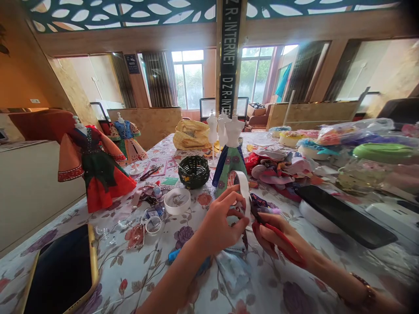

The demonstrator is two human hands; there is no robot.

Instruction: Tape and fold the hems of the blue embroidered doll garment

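My left hand (pixel 221 222) is closed in a pinch on a white strip of tape or ribbon (pixel 244 188) that loops upward. My right hand (pixel 278 240) grips red-handled scissors (pixel 284 244), whose blades meet the strip near a small dark patterned cloth piece (pixel 262 204). Both hands hover over the floral tablecloth (pixel 144 274). Just beyond them stands a white mini mannequin wearing a blue and green skirt (pixel 231 163).
A phone (pixel 62 272) lies at the near left. A roll of white tape (pixel 177 200), a dark woven basket (pixel 194 171), dressed doll mannequins (pixel 94 168), fabric scraps (pixel 278 170), a black tray (pixel 343 216) and bagged materials (pixel 360 144) crowd the table.
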